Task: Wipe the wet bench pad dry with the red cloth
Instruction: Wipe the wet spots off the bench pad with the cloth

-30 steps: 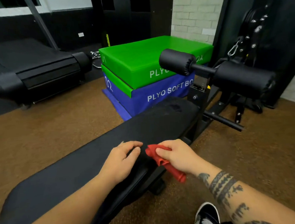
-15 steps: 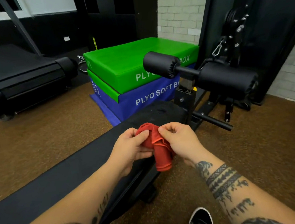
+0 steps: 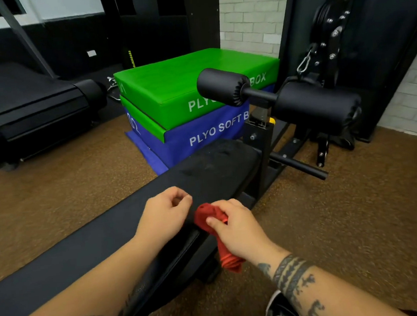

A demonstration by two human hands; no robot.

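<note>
Bench pad [image 3: 104, 243] stretched as a long black strip from the lower left up toward the padded rollers [image 3: 224, 86], and it was the surface I had to dry. Working left to right: my left hand [image 3: 165, 212] hovered over the pad about midway along, fingers curled loosely inward, holding nothing that I could see. Just beside it, close but not touching, my right hand [image 3: 235, 228] was closed around the red cloth [image 3: 207, 214], which was bunched into a roll; one end poked out above the thumb over the pad's near edge, and the other hung down below the wrist off the side of the pad.

Judging by that, the cloth was not yet flat on the pad, so wiping had not properly begun. The far end of the pad [image 3: 217, 159] showed a duller, mottled patch (probably the wet part, though I could not be sure from this view), well ahead of both hands. To do this step well, I judged the roll should be opened into a flat fold, pressed down under the palm, and drawn in long overlapping strokes along the pad's length toward that patch. A tight wad would only smear water. The loose tail risked dragging along the frame below.
</note>
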